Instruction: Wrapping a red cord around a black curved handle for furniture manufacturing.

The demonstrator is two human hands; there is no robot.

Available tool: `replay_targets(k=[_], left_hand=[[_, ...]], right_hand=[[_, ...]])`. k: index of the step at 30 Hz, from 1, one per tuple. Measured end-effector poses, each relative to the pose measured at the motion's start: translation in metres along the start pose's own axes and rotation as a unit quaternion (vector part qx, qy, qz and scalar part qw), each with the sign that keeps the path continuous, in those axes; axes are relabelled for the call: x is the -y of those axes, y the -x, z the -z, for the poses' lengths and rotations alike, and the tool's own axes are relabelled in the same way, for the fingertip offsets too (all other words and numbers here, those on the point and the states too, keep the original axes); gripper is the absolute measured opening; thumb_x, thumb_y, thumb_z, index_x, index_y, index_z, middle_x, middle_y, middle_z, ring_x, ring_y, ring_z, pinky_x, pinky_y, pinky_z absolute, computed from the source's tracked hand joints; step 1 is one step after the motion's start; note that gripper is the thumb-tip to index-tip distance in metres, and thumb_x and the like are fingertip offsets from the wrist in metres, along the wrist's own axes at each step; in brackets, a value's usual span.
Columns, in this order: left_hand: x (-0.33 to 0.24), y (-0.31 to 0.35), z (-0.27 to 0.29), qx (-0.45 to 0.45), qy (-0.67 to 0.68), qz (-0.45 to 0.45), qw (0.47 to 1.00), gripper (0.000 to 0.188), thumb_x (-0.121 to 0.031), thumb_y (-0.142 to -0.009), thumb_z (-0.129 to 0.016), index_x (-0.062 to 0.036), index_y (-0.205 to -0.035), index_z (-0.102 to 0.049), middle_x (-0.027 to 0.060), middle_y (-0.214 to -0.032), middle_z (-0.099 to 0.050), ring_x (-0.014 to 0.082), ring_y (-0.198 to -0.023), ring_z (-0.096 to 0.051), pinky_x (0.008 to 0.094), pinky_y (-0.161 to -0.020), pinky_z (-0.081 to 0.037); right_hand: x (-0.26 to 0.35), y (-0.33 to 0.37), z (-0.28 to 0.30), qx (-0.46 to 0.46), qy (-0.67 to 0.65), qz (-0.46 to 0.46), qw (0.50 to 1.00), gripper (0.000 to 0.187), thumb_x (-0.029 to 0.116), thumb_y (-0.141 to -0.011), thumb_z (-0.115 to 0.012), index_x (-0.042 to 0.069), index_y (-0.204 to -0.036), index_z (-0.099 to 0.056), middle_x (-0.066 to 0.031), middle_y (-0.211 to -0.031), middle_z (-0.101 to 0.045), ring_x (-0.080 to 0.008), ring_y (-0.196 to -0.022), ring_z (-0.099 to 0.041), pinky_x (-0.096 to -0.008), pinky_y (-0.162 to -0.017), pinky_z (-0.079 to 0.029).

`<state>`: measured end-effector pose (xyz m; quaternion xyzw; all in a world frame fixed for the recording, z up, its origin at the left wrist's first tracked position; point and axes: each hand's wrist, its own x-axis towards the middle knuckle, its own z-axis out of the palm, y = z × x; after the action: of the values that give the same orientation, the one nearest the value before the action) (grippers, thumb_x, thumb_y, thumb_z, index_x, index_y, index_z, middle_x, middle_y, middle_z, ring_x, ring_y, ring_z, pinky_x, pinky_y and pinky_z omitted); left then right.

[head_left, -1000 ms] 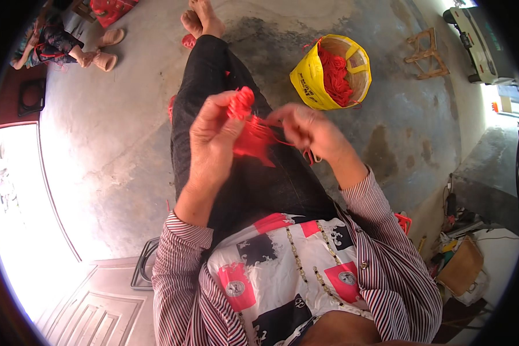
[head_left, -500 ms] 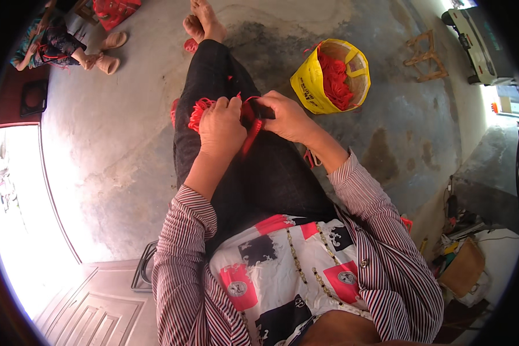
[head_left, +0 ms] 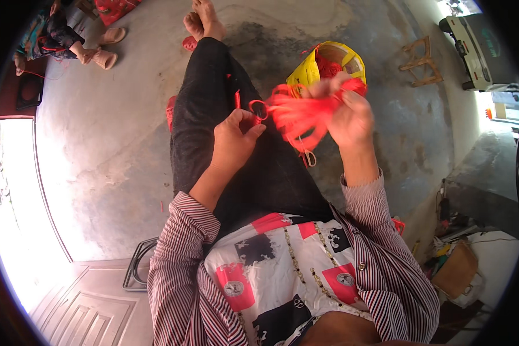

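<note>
Above my lap, my left hand (head_left: 234, 140) is closed in a pinch. A small looped, knotted piece of red cord (head_left: 259, 111) comes out at its fingertips. My right hand (head_left: 353, 118) grips a loose bundle of red cords (head_left: 303, 112), smeared by motion, whose strands fan toward the left hand. Whether the knotted piece joins the bundle I cannot tell. Behind the right hand stands a yellow bag (head_left: 304, 73) with more red cord inside, partly covered by that hand. Below the bundle a pale loop handle (head_left: 311, 158) shows, perhaps of scissors.
Another person's hands (head_left: 85, 55) hold red cord at the far left, near tan slippers (head_left: 105, 59). A small wooden stool (head_left: 421, 62) stands on the concrete floor at the right. A folded dark metal frame (head_left: 138, 265) leans by the panelled door (head_left: 86, 305). Clutter lies at the lower right.
My right hand has moved right, away from the left hand, and now holds the bundle of red cords that was beside my left hand. My left hand has shifted slightly right and lower.
</note>
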<state>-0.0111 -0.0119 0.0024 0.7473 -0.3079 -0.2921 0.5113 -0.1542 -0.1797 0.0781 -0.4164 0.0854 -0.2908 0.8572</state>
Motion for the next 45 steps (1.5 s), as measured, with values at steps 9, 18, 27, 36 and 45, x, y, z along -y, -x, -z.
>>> replay_targets(k=[9,18,27,36,45], left_hand=[[0.000,-0.007,-0.007,0.028,-0.018,0.050,0.998,0.020,-0.006,-0.078,-0.076,-0.0002,-0.093,-0.065,0.0065,-0.079,-0.069,0.0115,-0.073,-0.064,0.0263,-0.068,-0.052],[-0.032,-0.001,-0.002,-0.090,-0.047,-0.172,0.980,0.028,-0.002,-0.082,-0.073,0.0024,-0.106,-0.059,0.0039,-0.084,-0.059,0.0081,-0.070,-0.056,0.0231,-0.062,-0.049],[-0.016,-0.037,0.020,0.025,0.184,0.223,0.957,0.023,-0.022,-0.097,-0.054,0.0000,-0.096,-0.062,0.0019,-0.063,-0.054,0.0062,-0.043,-0.039,0.0231,-0.037,-0.025],[-0.010,-0.037,0.020,-0.132,-0.147,-0.053,0.979,0.030,-0.022,-0.091,-0.061,0.0008,-0.073,-0.058,0.0197,-0.063,-0.060,0.0352,-0.055,-0.060,0.0411,-0.055,-0.048],[-0.032,-0.032,0.027,0.028,0.393,0.252,0.884,0.022,-0.025,-0.095,-0.057,-0.0105,-0.078,-0.058,-0.0024,-0.064,-0.050,0.0045,-0.044,-0.031,0.0218,-0.039,-0.022]], right_hand=[[0.010,0.084,-0.118,0.124,-0.197,-0.328,0.916,0.037,0.016,-0.081,-0.078,0.007,-0.091,-0.043,-0.0002,-0.083,-0.053,-0.0058,-0.068,-0.047,-0.0220,-0.057,-0.038],[0.016,0.070,-0.090,0.237,-0.154,-0.094,0.955,0.025,0.025,-0.092,-0.067,0.004,-0.097,-0.054,-0.0063,-0.073,-0.057,-0.0181,-0.055,-0.049,-0.0303,-0.049,-0.035],[-0.027,-0.016,0.008,0.128,0.719,-0.015,0.683,0.026,0.005,-0.077,-0.069,0.001,-0.103,-0.067,-0.0093,-0.095,-0.065,-0.0210,-0.082,-0.065,-0.0339,-0.072,-0.050],[-0.074,-0.013,0.001,-0.003,0.467,0.020,0.884,0.029,0.007,-0.075,-0.075,0.000,-0.102,-0.068,-0.0103,-0.101,-0.063,-0.0272,-0.087,-0.065,-0.0341,-0.082,-0.054],[-0.069,-0.025,0.014,-0.083,0.229,-0.009,0.970,0.021,0.022,-0.090,-0.067,0.007,-0.105,-0.066,-0.0028,-0.105,-0.065,-0.0186,-0.098,-0.063,-0.0311,-0.090,-0.047]])
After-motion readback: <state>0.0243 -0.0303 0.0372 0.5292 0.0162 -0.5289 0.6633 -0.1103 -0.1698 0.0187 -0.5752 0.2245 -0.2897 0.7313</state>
